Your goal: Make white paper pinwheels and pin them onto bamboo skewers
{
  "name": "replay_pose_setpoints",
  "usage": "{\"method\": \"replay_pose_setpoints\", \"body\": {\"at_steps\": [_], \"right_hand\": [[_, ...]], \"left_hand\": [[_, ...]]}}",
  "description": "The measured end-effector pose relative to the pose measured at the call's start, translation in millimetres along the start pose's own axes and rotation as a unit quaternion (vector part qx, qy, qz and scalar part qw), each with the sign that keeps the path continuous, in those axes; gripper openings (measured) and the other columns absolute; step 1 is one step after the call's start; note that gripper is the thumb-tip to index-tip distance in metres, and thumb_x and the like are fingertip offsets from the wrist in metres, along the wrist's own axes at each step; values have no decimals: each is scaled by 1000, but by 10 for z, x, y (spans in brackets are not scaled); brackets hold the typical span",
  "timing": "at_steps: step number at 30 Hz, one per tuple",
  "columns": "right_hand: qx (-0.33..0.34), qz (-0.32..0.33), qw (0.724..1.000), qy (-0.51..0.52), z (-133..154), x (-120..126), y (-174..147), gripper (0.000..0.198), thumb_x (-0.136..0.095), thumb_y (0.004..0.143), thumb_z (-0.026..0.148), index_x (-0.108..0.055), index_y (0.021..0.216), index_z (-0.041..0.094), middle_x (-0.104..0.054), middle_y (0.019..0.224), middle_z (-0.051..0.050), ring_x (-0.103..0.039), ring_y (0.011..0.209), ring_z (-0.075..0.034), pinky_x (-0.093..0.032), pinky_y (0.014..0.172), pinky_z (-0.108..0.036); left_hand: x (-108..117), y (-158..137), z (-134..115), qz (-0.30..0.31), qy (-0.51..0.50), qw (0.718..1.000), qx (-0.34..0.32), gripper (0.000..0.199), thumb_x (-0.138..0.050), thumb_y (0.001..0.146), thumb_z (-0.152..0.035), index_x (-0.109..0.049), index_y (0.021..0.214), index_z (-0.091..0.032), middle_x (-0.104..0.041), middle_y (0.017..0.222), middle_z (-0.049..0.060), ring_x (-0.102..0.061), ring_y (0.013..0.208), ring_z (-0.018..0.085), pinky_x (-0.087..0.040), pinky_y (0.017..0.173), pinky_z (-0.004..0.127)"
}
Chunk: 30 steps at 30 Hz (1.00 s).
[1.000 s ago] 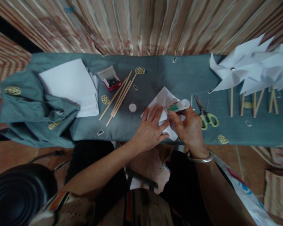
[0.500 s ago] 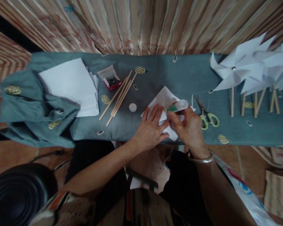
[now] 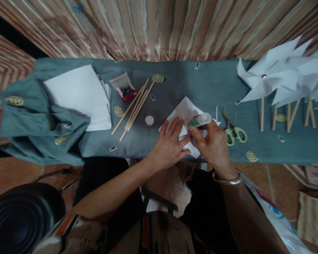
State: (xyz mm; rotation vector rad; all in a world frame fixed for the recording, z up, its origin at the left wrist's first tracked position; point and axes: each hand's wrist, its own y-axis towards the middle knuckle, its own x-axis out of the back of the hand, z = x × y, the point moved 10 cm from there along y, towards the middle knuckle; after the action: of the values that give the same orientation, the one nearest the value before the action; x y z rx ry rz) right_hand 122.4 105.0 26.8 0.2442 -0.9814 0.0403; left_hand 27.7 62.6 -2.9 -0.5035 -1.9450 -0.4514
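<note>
Cut white paper with folded flaps lies near the table's front edge, partly covered by both hands. My left hand rests on it, fingers spread and pressing it down. My right hand is closed around a green and white glue stick, held tilted low over the paper. Where the glue tip meets the paper is hidden by the fingers. A round white cap sits left of the paper. Green-handled scissors lie just right of my right hand, blades apart.
Left of the paper are several wooden sticks, a small red box of metal pins and a stack of white paper. Several finished paper pinwheels lie at the right on the grey-green tablecloth. A pleated curtain hangs behind.
</note>
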Motion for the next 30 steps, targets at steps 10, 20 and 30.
{"method": "replay_pose_setpoints", "body": {"at_steps": [10,20,30], "right_hand": [[8,18,1000,-15,-6,-22,-18,42,-50,91,51,-62,110,15,-72,95,-15,-69,86,-29,-54,75,-42],[10,9,1000,-16,9,11,-35,44,-48,91,51,-63,109,14,-72,94,-15,-68,87,-29,-52,77,-42],[6,24,999,-26,-20,11,-46,47,-46,92,53,-61,112,14,-72,95,-15,-69,84,-29,-52,74,-41]], "left_hand": [[-7,6,11,7,1,1000,6,54,-63,86,-45,-53,134,-20,-31,156,20,-22,146,39,-20,114,65],[-4,-1,6,7,1,1000,2,54,-61,87,-45,-52,134,-19,-31,155,22,-22,146,40,-20,115,64],[16,-2,1,3,-7,1000,2,51,-60,88,-44,-53,133,-20,-33,154,20,-21,146,40,-21,114,65]]}}
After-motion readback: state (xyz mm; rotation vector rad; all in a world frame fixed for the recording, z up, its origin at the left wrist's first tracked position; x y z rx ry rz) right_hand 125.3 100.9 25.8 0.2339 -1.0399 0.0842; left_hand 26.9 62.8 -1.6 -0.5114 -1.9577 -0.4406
